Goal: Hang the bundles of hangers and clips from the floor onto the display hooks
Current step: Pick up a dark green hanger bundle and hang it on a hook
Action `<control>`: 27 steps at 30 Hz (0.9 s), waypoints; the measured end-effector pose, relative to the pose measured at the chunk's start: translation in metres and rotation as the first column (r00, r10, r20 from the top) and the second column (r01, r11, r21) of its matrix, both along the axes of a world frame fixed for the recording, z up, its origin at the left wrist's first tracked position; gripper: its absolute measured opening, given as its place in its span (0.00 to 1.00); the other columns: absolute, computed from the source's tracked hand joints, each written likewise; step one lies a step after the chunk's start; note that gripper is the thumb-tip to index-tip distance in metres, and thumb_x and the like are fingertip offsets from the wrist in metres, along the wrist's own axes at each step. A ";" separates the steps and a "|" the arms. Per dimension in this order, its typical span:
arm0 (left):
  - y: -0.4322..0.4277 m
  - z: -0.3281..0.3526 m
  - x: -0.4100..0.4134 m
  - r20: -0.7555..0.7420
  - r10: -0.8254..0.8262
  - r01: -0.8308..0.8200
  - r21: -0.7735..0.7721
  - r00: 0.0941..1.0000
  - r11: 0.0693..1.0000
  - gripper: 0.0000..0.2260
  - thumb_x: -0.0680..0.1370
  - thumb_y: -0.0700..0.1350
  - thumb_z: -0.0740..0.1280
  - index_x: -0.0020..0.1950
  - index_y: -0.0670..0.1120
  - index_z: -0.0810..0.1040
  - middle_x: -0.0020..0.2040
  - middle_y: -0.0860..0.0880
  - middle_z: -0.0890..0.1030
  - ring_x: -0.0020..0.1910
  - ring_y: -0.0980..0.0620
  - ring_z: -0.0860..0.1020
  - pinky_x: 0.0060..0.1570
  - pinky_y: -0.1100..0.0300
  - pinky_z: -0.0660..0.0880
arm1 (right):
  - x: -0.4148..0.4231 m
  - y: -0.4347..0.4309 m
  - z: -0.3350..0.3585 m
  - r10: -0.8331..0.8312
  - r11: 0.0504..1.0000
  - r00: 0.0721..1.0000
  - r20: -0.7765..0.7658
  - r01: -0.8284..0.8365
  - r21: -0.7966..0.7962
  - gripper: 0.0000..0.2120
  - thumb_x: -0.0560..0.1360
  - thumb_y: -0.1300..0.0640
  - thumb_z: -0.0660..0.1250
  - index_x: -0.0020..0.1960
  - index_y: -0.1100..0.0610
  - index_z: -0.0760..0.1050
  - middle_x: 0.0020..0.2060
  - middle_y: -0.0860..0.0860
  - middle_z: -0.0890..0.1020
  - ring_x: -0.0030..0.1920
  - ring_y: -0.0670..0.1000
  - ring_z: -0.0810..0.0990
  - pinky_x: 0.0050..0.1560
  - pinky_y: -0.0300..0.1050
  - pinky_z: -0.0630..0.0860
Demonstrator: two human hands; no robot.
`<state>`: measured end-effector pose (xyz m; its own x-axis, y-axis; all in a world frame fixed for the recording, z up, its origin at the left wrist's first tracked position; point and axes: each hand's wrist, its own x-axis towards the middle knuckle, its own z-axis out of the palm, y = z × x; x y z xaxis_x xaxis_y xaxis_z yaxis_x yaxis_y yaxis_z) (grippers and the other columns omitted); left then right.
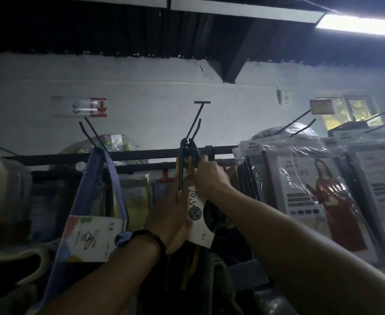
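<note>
A bundle of black and yellow hangers [185, 160] with a white card label [198, 220] hangs by its hook tops on the middle black display hook [196, 123]. My right hand [208, 178] grips the bundle's upper part just below the hook. My left hand [168, 214], with a dark bead bracelet at the wrist, holds the bundle lower down, beside the label. On the left display hook [89, 133] hangs a blue hanger bundle [100, 178] with a colourful card.
A black rail [141, 155] runs across the rack behind the hooks. Plastic-wrapped packs [312, 189] hang on the hooks to the right. Folded cloth lies at the left edge [3, 189]. A white wall and dark ceiling are above.
</note>
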<state>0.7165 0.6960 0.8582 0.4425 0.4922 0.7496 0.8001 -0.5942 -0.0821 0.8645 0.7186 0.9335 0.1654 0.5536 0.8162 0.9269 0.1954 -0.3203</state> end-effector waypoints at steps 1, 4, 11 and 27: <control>0.007 -0.002 -0.001 -0.063 0.080 -0.080 -0.004 0.995 0.997 0.43 0.80 0.48 0.69 0.85 0.51 0.42 0.85 0.51 0.44 0.81 0.43 0.59 0.73 0.56 0.68 | 0.000 0.009 -0.001 0.021 1.000 1.000 -0.012 -0.021 -0.019 0.14 0.83 0.64 0.63 0.67 0.60 0.67 0.48 0.59 0.81 0.45 0.57 0.81 0.44 0.51 0.79; 0.021 -0.002 -0.004 -0.136 0.201 -0.216 -0.112 0.970 0.970 0.46 0.77 0.55 0.71 0.85 0.50 0.44 0.86 0.50 0.46 0.80 0.42 0.61 0.72 0.47 0.70 | 0.003 0.032 0.000 0.053 0.994 0.999 0.007 -0.052 -0.094 0.18 0.82 0.63 0.63 0.71 0.63 0.65 0.55 0.62 0.82 0.54 0.62 0.84 0.53 0.55 0.82; 0.020 0.002 -0.007 -0.272 0.304 -0.339 -0.087 0.913 0.937 0.43 0.77 0.61 0.70 0.84 0.49 0.52 0.85 0.49 0.52 0.77 0.41 0.64 0.73 0.42 0.67 | 0.024 0.037 0.009 0.077 0.963 0.961 0.266 -0.003 -0.271 0.16 0.85 0.56 0.60 0.68 0.63 0.71 0.61 0.60 0.80 0.58 0.59 0.82 0.50 0.47 0.77; -0.205 -0.051 -0.217 0.121 0.147 -0.147 -0.009 0.982 0.989 0.09 0.77 0.61 0.69 0.47 0.59 0.74 0.45 0.57 0.76 0.41 0.58 0.76 0.42 0.54 0.77 | -0.142 -0.200 -0.065 0.286 0.957 0.903 0.321 -0.285 -0.050 0.16 0.82 0.49 0.62 0.36 0.51 0.75 0.35 0.48 0.78 0.38 0.55 0.79 0.37 0.47 0.75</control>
<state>0.4997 0.4909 0.8072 0.2710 0.5456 0.7930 0.8828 -0.4692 0.0212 0.7224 0.5190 0.8688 -0.2710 0.5396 0.7971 0.8843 0.4666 -0.0153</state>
